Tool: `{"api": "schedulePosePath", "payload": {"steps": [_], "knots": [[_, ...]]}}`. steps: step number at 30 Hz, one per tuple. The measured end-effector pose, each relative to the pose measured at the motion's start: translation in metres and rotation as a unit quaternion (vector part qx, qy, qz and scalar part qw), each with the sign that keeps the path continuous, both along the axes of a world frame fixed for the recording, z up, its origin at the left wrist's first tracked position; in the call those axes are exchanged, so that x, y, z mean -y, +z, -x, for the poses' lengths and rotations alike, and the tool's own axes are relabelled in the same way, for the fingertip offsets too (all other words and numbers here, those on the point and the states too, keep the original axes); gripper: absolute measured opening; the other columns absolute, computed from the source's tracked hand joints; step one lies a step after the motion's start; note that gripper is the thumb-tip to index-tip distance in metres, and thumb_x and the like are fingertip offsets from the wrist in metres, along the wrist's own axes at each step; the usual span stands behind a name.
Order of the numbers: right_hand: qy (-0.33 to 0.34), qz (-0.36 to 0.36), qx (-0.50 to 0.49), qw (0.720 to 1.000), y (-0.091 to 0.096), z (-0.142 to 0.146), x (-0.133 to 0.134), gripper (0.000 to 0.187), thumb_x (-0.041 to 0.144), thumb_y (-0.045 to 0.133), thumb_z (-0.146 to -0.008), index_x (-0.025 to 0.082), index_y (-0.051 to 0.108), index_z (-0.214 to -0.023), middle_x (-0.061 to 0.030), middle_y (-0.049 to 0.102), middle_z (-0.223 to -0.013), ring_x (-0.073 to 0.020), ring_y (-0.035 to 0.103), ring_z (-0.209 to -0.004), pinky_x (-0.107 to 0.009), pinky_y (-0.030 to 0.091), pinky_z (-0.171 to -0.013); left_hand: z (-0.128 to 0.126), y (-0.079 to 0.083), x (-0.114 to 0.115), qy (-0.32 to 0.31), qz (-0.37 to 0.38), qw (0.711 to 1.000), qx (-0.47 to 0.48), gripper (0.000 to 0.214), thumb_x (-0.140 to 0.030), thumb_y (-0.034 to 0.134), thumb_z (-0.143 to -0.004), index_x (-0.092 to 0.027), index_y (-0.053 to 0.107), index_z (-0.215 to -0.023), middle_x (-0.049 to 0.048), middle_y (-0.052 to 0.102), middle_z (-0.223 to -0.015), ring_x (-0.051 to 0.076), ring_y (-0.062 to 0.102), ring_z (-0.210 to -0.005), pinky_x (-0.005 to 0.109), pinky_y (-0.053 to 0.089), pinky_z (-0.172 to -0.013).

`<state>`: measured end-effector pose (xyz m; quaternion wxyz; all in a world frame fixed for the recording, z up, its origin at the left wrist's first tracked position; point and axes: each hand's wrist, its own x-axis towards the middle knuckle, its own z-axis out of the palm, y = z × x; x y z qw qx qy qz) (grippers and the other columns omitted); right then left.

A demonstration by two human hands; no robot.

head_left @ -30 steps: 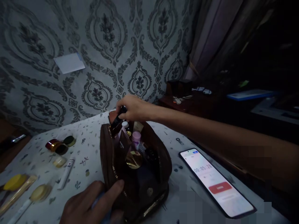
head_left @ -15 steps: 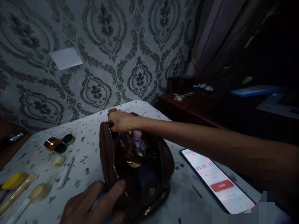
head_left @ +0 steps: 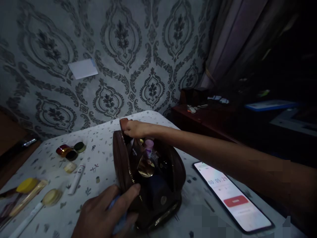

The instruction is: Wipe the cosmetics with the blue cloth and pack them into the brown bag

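Note:
An open brown zip pouch (head_left: 170, 178) stands on a white patterned table (head_left: 104, 145), packed with small cosmetics: a pink-capped bottle (head_left: 149, 145), a gold disc (head_left: 146, 169) and a dark tube. My right hand (head_left: 135, 129) reaches across to the pouch's far end, fingers curled down inside the opening; what they hold is hidden. My left hand (head_left: 106, 215) grips the pouch's near left edge, thumb on the rim, with a pale blue object under the fingers.
Left of the pouch lie a red-gold lipstick (head_left: 63, 150), dark compacts, a white tube (head_left: 76, 178), a yellow lid (head_left: 27, 185) and round pots. A lit phone (head_left: 232, 195) showing a timer lies at the right. A dark side table stands behind.
My right hand has pushed a dark tube down into the pouch's far end and now sits low in the opening. The left hand stays on the near edge.

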<state>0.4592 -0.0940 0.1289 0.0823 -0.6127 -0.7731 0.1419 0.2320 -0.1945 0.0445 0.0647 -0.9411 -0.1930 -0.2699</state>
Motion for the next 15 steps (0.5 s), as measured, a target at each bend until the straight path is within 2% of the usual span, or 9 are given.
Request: {"api": "schedulePosePath", "payload": {"steps": [5, 8, 12, 15], "knots": [[-0.023, -0.029, -0.085, 0.996, -0.007, -0.004, -0.004, 0.018, 0.014, 0.057, -0.088, 0.013, 0.071, -0.076, -0.008, 0.074, -0.08, -0.0209, 0.068, -0.082, -0.024, 0.05, -0.072, -0.006, 0.005, 0.007, 0.004, 0.019, 0.999, 0.038, 0.039, -0.037, 0.035, -0.104, -0.027, 0.053, -0.138, 0.0023, 0.065, -0.084, 0.012, 0.068, -0.069, 0.019, 0.055, -0.058], [-0.028, -0.046, -0.11, 0.992, -0.01, -0.006, -0.002, 0.015, 0.017, 0.059, -0.088, 0.016, 0.07, -0.077, -0.003, 0.072, -0.074, -0.0184, 0.065, -0.079, -0.023, 0.05, -0.072, -0.004, 0.005, 0.011, -0.005, 0.042, 0.998, 0.047, 0.04, -0.034, 0.035, -0.105, -0.026, 0.05, -0.141, 0.0024, 0.065, -0.083, 0.013, 0.068, -0.071, 0.02, 0.055, -0.057], [-0.046, -0.048, -0.131, 0.989, -0.014, -0.009, 0.002, 0.018, 0.022, 0.058, -0.088, 0.017, 0.068, -0.074, -0.0017, 0.069, -0.069, -0.0176, 0.062, -0.075, -0.023, 0.048, -0.07, 0.009, -0.008, 0.016, -0.02, 0.053, 0.995, 0.08, 0.043, -0.033, 0.038, -0.104, -0.025, 0.043, -0.145, 0.0052, 0.072, -0.093, 0.014, 0.071, -0.08, 0.022, 0.058, -0.065], [-0.054, -0.048, -0.136, 0.988, -0.015, -0.011, 0.003, 0.025, 0.022, 0.052, -0.088, 0.017, 0.064, -0.067, -0.0014, 0.063, -0.064, -0.0159, 0.058, -0.067, -0.023, 0.045, -0.065, 0.025, -0.024, 0.016, 0.007, 0.065, 0.994, 0.089, 0.045, -0.033, 0.042, -0.102, -0.024, 0.041, -0.146, 0.0096, 0.074, -0.112, 0.017, 0.073, -0.092, 0.025, 0.06, -0.076]]}}
